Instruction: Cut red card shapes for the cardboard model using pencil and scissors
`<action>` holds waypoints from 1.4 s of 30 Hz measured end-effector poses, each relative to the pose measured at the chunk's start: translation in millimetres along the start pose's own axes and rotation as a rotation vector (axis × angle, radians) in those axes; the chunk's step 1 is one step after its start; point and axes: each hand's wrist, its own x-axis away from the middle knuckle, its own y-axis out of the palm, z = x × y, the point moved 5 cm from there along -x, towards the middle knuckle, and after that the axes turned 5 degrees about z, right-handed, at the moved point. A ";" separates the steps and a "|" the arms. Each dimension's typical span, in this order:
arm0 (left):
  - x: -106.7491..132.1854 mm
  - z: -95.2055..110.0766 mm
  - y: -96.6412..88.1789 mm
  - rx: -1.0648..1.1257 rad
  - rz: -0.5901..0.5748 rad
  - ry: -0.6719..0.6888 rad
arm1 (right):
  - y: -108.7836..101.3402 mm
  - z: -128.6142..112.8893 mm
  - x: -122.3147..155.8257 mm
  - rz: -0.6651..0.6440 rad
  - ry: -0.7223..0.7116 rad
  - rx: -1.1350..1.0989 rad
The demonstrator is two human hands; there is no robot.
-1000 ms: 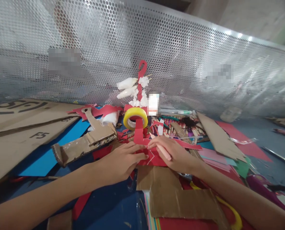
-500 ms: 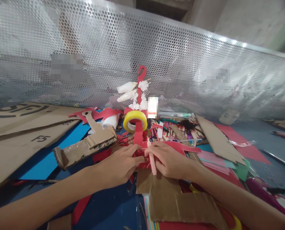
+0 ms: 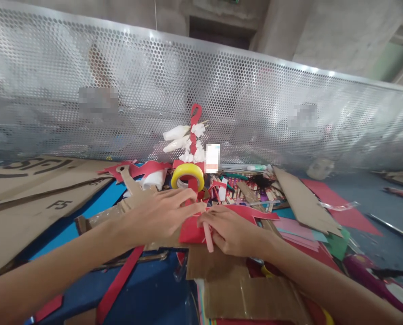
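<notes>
My left hand (image 3: 169, 207) reaches in over a red paper strip (image 3: 192, 184), its fingers bent against the strip near the right fingertips. A pale pink stick (image 3: 208, 237) is gripped in my right hand (image 3: 233, 230), its lower end pointing toward me. Beneath both hands lies a flat red paper piece (image 3: 189, 232) on brown cardboard (image 3: 218, 264). A roll of yellow tape (image 3: 178, 172) stands just beyond my left fingers, partly around the strip. Behind it rises a red paper loop (image 3: 196, 113) with white flower-like pieces (image 3: 176, 133).
Cardboard sheets (image 3: 39, 185) and blue paper (image 3: 57, 237) lie left. A cardboard offcut (image 3: 306, 198), pink paper sheets (image 3: 298, 232), a utility knife (image 3: 394, 228) and a purple tool (image 3: 373, 275) are right. A perforated metal panel (image 3: 255, 104) closes off the back.
My left hand has moved up and forward along the red strip, uncovering more red paper below. My right hand still grips the pink stick, tilted slightly differently. The camera view has shifted.
</notes>
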 end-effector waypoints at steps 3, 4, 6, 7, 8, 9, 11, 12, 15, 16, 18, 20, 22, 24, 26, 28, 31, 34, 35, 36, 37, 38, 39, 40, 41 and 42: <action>-13.9 1.0 2.8 -0.067 -0.030 0.082 | 1.8 1.1 0.5 -0.019 -0.006 0.022; -18.3 1.9 3.9 -0.071 -0.032 0.116 | 2.1 1.1 0.4 -0.017 -0.014 0.018; -26.1 2.6 6.2 -0.059 -0.033 0.168 | 1.9 0.7 0.2 -0.001 -0.041 0.014; -29.2 2.3 7.3 -0.051 -0.034 0.188 | 1.7 0.3 0.1 0.006 -0.055 0.015; -31.5 1.6 8.3 -0.050 -0.040 0.209 | 1.5 0.0 0.1 0.009 -0.066 0.016; -32.8 -0.1 9.3 -0.061 -0.056 0.229 | 1.5 -0.2 0.1 0.006 -0.071 0.022; -31.8 -7.1 9.8 -0.102 -0.107 0.255 | 1.6 -0.5 0.1 -0.012 -0.069 0.053; -29.2 -13.2 8.4 -0.123 -0.137 0.246 | 1.5 -0.6 0.0 -0.022 -0.063 0.075; -13.3 -38.4 -4.8 -0.109 -0.188 0.141 | 0.9 -1.4 -0.5 -0.036 -0.045 0.107; -6.2 -47.0 -11.9 -0.085 -0.177 0.096 | 1.0 -1.7 -0.8 -0.040 -0.043 0.100; 8.7 -62.0 -25.4 -0.052 -0.149 -0.003 | 2.0 -2.4 -1.2 -0.046 -0.058 0.083; 20.6 -69.9 -34.4 -0.033 -0.133 -0.083 | 4.6 -2.8 -1.1 -0.061 -0.091 0.086; 26.5 -71.9 -38.8 -0.005 -0.100 -0.195 | 7.7 -1.7 -0.2 -0.071 -0.111 0.104; 26.3 -67.6 -37.8 0.058 -0.073 -0.300 | 10.5 0.6 1.1 -0.068 -0.109 0.122; 22.0 -59.7 -32.3 0.143 -0.068 -0.380 | 12.4 2.3 2.4 -0.053 -0.106 0.132; 16.7 -52.0 -25.4 0.240 -0.043 -0.443 | 13.7 2.7 3.4 -0.047 -0.110 0.138; 11.3 -42.8 -12.6 0.338 -0.023 -0.478 | 14.9 1.0 3.5 -0.076 -0.113 0.148; 10.0 -37.1 -1.8 0.348 -0.007 -0.517 | 14.4 -1.2 2.4 -0.107 -0.100 0.169; 9.7 -35.0 1.2 0.349 -0.008 -0.529 | 14.0 -1.9 1.9 -0.111 -0.096 0.175; 9.4 -32.9 3.8 0.352 -0.012 -0.540 | 13.6 -2.5 1.6 -0.111 -0.093 0.179; 8.9 -30.6 6.4 0.363 -0.020 -0.546 | 13.4 -2.9 1.3 -0.112 -0.092 0.181; 8.3 -27.9 9.0 0.384 -0.033 -0.543 | 13.4 -3.2 1.2 -0.114 -0.090 0.181; 7.7 -25.2 11.5 0.410 -0.043 -0.533 | 13.6 -3.4 1.2 -0.116 -0.089 0.181; 7.3 -22.7 13.9 0.436 -0.049 -0.519 | 13.9 -3.4 1.2 -0.118 -0.086 0.181; 7.4 -20.6 16.2 0.461 -0.051 -0.505 | 14.2 -3.5 1.2 -0.120 -0.085 0.178; 8.0 -18.9 18.5 0.480 -0.048 -0.494 | 14.6 -3.6 1.3 -0.122 -0.084 0.172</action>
